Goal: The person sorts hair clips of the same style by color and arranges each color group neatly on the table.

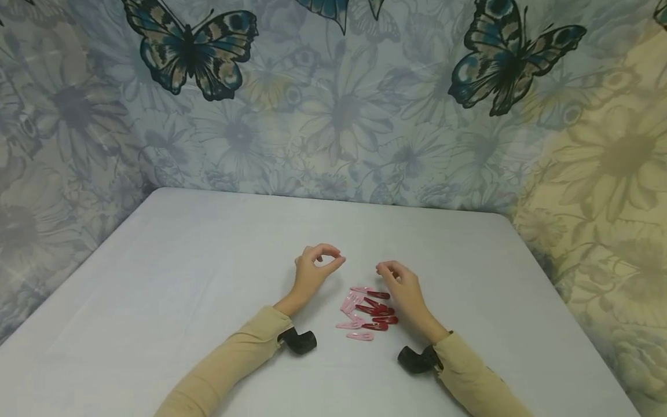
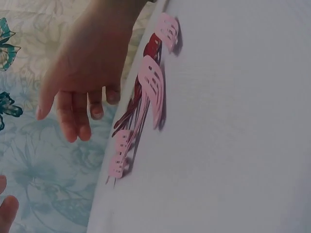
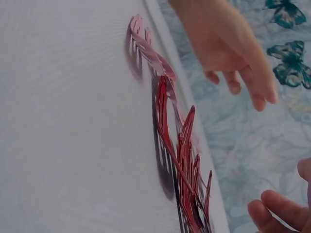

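A loose pile of snap hair clips lies on the white table, pink clips (image 1: 360, 336) mostly on the left and dark red clips (image 1: 385, 319) on the right. Just beyond the pile at the left, my left hand (image 1: 312, 269) hovers with thumb and index finger bent toward each other, nothing visible between them. My right hand (image 1: 406, 286) is raised by the pile's right side, its fingers loosely bent and holding nothing I can see. Close up, the left wrist view shows a pink clip (image 2: 154, 87); the right wrist view shows a red clip (image 3: 163, 111).
The white-covered table (image 1: 182, 260) reaches back to a wall hanging (image 1: 339, 116) printed with flowers and butterflies. Black wrist devices (image 1: 301, 341) sit under both beige sleeves (image 1: 234, 359), near the front of the pile.
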### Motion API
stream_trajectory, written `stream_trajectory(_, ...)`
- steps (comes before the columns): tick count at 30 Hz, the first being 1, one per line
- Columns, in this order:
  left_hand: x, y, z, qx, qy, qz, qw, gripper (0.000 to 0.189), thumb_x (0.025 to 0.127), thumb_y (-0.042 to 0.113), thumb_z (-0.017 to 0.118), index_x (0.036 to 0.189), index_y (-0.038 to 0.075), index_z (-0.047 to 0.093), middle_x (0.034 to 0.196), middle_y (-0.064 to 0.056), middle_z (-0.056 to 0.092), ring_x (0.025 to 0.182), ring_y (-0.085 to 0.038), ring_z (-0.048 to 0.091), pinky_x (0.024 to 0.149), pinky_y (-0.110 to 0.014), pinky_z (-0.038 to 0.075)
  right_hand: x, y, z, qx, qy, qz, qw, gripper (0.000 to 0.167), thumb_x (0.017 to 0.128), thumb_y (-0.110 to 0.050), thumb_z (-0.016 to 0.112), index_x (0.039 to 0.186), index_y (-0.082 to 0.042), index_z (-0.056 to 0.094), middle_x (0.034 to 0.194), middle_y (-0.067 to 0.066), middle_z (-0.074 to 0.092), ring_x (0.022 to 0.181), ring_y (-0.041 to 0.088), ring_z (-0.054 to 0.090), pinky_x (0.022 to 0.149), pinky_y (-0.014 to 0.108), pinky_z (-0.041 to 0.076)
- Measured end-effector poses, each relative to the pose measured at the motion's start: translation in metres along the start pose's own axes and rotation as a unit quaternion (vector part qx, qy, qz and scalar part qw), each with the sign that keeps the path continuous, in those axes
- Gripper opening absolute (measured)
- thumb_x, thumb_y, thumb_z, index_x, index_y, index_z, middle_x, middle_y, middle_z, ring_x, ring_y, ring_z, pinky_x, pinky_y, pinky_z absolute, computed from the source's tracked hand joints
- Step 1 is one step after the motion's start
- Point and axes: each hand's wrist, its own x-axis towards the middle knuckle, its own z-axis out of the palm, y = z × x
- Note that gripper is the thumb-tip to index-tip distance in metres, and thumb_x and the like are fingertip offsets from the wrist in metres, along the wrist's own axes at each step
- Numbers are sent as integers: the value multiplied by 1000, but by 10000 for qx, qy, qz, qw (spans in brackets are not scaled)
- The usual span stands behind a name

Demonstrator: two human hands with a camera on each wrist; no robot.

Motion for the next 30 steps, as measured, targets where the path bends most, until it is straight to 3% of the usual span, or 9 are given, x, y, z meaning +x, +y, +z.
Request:
stream_trajectory(6, -4, -4, 4, 211, -180, -25, 9996, 16, 84, 13, 75, 94, 1, 71, 95, -13, 73, 88, -36, 50, 84, -34, 23, -5, 6, 5, -345, 154, -654, 9971, 13, 87, -13, 70, 91, -1, 72, 88, 11, 70, 79, 16, 48, 74, 27, 38)
stream_trajectory(13, -6, -4, 9, 592, -263, 47, 9979, 11, 81, 15, 77, 87, 6, 74, 89, -12, 70, 87, -30, 50, 83, -37, 23, -9, 11, 13, -603, 49, -1554, 9860, 6, 76, -3, 78, 78, -4, 73, 72, 4, 70, 76, 15, 52, 72, 24, 43)
stream_trajectory(23, -13, -7, 16, 1140, -674, -146, 9911, 10, 79, 20, 80, 82, 11, 76, 83, -8, 65, 77, -20, 44, 77, -33, 20, -16, 12, 17, -999, -207, -1407, 9848, 8, 72, -9, 83, 72, -9, 74, 64, -4, 57, 72, 10, 36, 66, 23, 28)
stream_trajectory(30, -13, -12, 19, 1571, -1125, 91, 9811, 11, 78, 23, 80, 81, 13, 76, 70, -2, 65, 74, -12, 41, 76, -33, 20, -14, 15, 18, -1308, -170, -1438, 9808, 11, 70, -14, 85, 71, -10, 74, 62, -3, 53, 71, 9, 34, 65, 21, 26)
